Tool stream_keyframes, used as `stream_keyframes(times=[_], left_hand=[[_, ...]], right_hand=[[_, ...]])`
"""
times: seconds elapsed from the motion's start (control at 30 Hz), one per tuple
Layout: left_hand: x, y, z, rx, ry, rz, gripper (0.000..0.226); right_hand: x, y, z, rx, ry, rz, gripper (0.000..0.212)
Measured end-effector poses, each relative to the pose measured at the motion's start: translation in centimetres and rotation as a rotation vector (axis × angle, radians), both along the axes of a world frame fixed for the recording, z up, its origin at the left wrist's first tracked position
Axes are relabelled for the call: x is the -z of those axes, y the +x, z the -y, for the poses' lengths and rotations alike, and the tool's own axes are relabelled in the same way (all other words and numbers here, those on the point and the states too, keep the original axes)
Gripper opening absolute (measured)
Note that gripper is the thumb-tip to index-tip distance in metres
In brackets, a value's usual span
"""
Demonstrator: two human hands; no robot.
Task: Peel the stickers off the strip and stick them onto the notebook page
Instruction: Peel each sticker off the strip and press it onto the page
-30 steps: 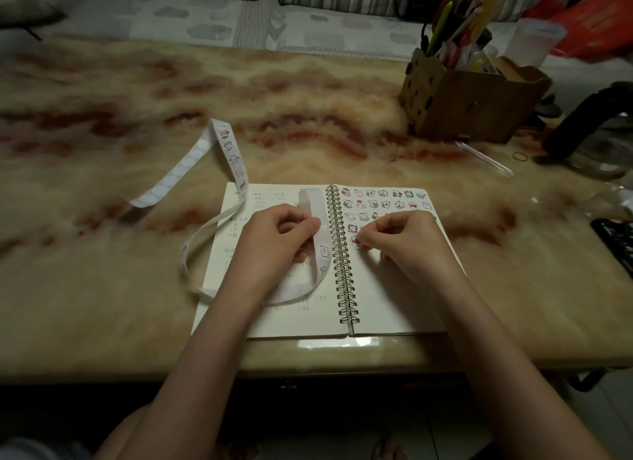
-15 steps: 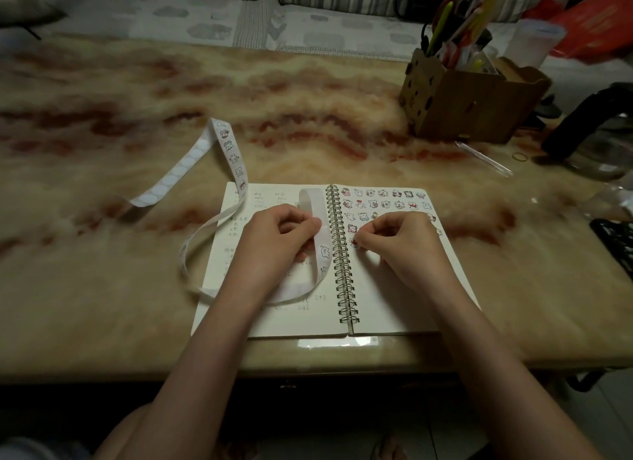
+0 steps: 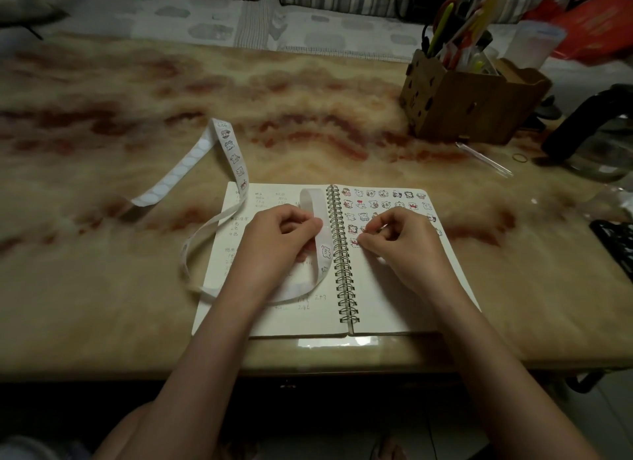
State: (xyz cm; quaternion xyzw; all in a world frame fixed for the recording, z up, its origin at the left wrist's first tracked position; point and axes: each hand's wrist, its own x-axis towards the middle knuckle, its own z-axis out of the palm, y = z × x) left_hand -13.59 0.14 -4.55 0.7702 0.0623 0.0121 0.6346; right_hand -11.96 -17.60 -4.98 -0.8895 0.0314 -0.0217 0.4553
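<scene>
Several rows of small cartoon stickers [image 3: 383, 201] already fill the top of the open spiral-bound notebook [image 3: 394, 305]'s right page, where the right hand [image 3: 400, 244] pinches one more sticker [image 3: 354, 243] down, while the left hand [image 3: 277, 244] grips the long white paper strip [image 3: 323, 250] over the left page, with more stickers left to peel.

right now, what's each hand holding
Left hand: grips the sticker strip.
Right hand: pinches a sticker at the notebook page.
</scene>
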Motion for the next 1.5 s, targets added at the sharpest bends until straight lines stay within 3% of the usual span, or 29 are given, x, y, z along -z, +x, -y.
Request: stream_keyframes(times=[0.13, 0.3, 0.47, 0.63, 0.73, 1.0, 1.17, 1.37, 1.5], left_hand=[[-0.1, -0.1, 0.0, 0.001, -0.005, 0.0, 0.008], [-0.3, -0.1, 0.2, 0.01, -0.052, -0.004, 0.007], [-0.6, -0.1, 0.6, 0.02, -0.134, 0.015, 0.006], [-0.7, 0.1, 0.7, -0.037, -0.2, 0.062, 0.005], [-0.8, 0.1, 0.8, -0.103, -0.218, 0.108, 0.007], [-0.8, 0.1, 1.0, -0.116, -0.188, 0.143, 0.008], [-1.0, 0.0, 1.2, -0.035, -0.253, 0.029, 0.029], [-0.8, -0.2, 1.1, 0.058, -0.207, 0.065, 0.011], [-0.8, -0.3, 1.0, 0.082, -0.186, 0.099, 0.01]], right_hand=[[0.1, 0.1, 0.1, 0.002, -0.013, 0.007, 0.005], [-0.3, 0.0, 0.1, -0.018, 0.013, -0.003, 0.022], [-0.1, 0.1, 0.0, 0.001, -0.056, 0.045, 0.005], [-1.9, -0.9, -1.1, -0.119, 0.408, 0.102, 0.007], [-2.3, -1.4, -1.6, -0.21, 0.493, 0.084, 0.007], [-2.3, -1.5, -2.0, -0.25, 0.472, 0.104, 0.014], [-2.1, -1.4, -1.9, -0.207, 0.445, 0.152, 0.013], [-1.9, -1.3, -1.9, -0.196, 0.39, 0.192, 0.015], [-1.8, -1.3, -1.8, -0.19, 0.395, 0.185, 0.009]])
